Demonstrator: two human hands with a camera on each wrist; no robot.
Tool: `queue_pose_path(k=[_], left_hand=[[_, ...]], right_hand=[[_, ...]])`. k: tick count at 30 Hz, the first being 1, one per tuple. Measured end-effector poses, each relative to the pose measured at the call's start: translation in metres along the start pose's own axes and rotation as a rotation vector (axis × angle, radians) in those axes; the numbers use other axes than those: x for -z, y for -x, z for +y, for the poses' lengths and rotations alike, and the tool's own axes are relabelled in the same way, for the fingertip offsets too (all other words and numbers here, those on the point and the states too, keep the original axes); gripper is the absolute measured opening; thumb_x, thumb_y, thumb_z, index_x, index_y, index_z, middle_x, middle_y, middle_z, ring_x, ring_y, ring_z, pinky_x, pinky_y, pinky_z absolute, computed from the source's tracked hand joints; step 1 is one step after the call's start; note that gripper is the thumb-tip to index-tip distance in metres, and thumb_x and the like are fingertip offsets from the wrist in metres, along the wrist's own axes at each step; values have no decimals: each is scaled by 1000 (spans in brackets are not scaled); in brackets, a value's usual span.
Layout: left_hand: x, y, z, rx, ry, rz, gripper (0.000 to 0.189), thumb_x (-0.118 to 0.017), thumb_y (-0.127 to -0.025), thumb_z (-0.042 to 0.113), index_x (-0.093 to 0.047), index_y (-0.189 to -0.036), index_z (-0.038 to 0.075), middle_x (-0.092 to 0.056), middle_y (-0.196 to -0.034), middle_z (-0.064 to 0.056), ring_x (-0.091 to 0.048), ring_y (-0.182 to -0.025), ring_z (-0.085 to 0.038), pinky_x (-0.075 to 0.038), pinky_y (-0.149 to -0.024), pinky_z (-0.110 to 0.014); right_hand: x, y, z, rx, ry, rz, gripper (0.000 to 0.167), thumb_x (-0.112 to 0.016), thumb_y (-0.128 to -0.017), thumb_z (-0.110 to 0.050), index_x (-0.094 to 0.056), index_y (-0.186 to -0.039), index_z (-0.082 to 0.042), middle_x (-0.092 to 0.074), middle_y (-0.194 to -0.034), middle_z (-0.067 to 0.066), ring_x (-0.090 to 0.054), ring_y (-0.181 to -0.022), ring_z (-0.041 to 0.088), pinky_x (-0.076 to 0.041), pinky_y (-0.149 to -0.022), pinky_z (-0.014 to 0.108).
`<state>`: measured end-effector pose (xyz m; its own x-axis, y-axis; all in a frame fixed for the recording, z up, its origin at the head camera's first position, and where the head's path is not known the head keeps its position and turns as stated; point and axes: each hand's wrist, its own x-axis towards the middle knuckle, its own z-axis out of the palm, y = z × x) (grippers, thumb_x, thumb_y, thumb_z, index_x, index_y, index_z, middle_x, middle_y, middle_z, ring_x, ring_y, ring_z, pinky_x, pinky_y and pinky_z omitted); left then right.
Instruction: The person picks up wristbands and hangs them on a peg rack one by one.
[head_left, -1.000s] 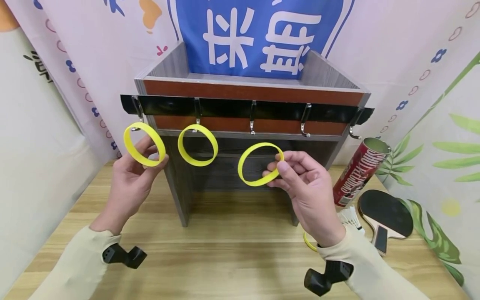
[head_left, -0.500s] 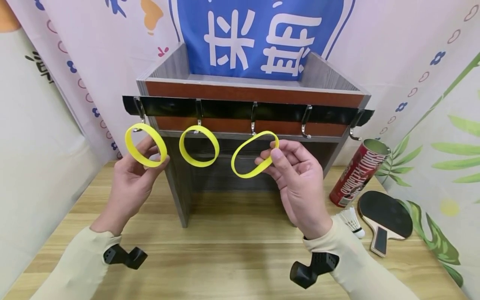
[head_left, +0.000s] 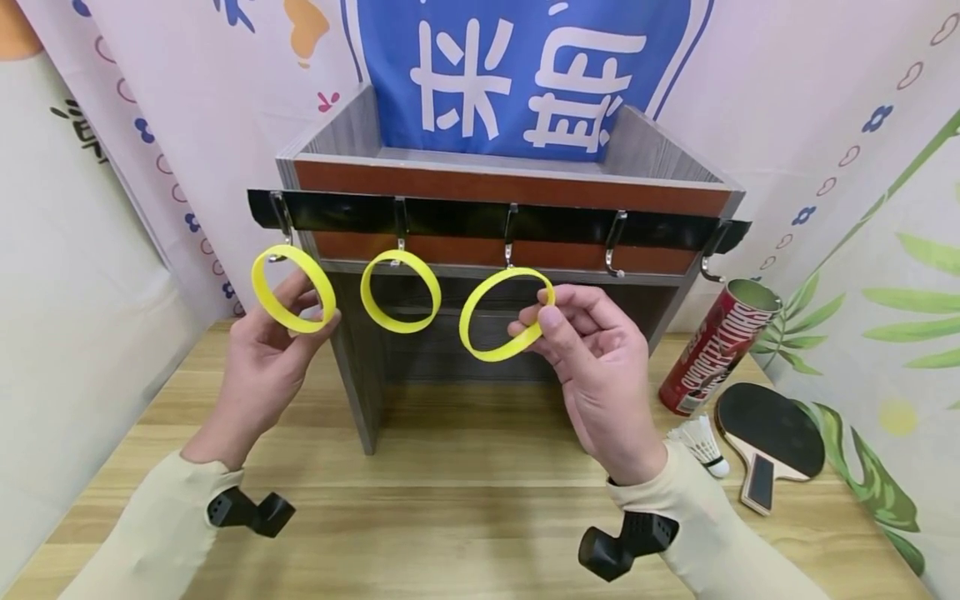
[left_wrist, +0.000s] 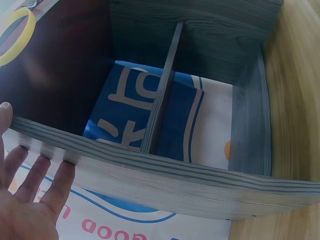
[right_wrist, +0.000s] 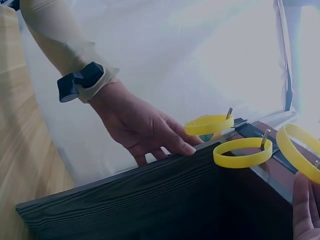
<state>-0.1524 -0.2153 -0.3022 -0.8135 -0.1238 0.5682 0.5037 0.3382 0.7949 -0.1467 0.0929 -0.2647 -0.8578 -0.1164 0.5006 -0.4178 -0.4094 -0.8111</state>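
Observation:
My right hand (head_left: 600, 367) pinches the right side of a yellow wristband (head_left: 471, 310) between thumb and fingers. The band's top meets the tip of the middle hook (head_left: 509, 250) in the head view. Two more yellow wristbands hang to the left, one (head_left: 405, 327) on the second hook and one (head_left: 279, 312) on the leftmost. My left hand (head_left: 262, 354) rests against the side of the grey wooden stand (head_left: 351, 367). Its straight fingers touch the outer face in the left wrist view, while the thumb lies at the front edge.
A black hook rail (head_left: 453, 215) runs across the stand's front; its two right hooks carry nothing. On the table at right stand a red shuttlecock tube (head_left: 708, 358), a white shuttlecock (head_left: 701, 443) and a black table tennis bat (head_left: 772, 429). A printed cloth (head_left: 750, 83) hangs behind.
My right hand has moved left and slightly up, bringing its wristband to the middle hook. The band bent narrow midway and is rounder now. The left hand stays by the stand.

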Motion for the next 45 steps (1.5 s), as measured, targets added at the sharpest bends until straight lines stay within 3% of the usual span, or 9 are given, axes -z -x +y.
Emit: queue_pose_path(k=[6,12,23,29,36,45], left_hand=[[0,1,0,7,2,1,57,-64,-99,-5,-56,-152,14,-67,-128,18,-64,-117,-5,-55,-93,-8],[0,1,0,8,-12,-3,58,-65,-99,-3,-55,-153,16,-67,-132,14,-64,-118,-4,-55,-94,-8],[1,1,-1,7,-5,3,55,-65,-98,-5,-58,-150,14,-67,-128,14,-64,-118,-6,-55,-93,-7],[-1,0,-1,6,7,-1,56,-65,-98,-6,-58,-150,13,-67,-130,11,-64,-118,-6,-54,-94,-8],[0,0,-2,15,-10,3,54,-65,-99,-4,-58,-149,13,-66,-128,13,-64,-118,-6,-54,-94,-7],[-1,0,-3,9,23,7,55,-65,-97,-7,-58,-149,11,-66,-130,7,-63,-119,-8,-54,-95,-8]], right_hand=[[-9,-4,-2,-12,-7,52,12,-59,-104,0,-63,-110,-9,-76,-97,2,-78,-88,16,-66,-89,33],[-11,-8,4,-30,1,106,14,-60,-101,5,-62,-109,-6,-78,-93,1,-79,-85,17,-66,-84,30],[-1,-6,19,-9,149,56,16,-59,-100,7,-65,-106,-6,-79,-94,0,-77,-87,11,-66,-82,29],[7,-3,20,-10,173,40,21,-60,-100,7,-67,-105,-12,-79,-97,-2,-76,-90,11,-66,-83,30],[22,2,23,2,221,12,18,-59,-102,4,-68,-109,-10,-77,-101,-2,-77,-91,12,-66,-86,32],[65,17,18,-25,323,19,13,-55,-106,-2,-67,-110,0,-80,-100,5,-79,-90,15,-66,-82,30]])
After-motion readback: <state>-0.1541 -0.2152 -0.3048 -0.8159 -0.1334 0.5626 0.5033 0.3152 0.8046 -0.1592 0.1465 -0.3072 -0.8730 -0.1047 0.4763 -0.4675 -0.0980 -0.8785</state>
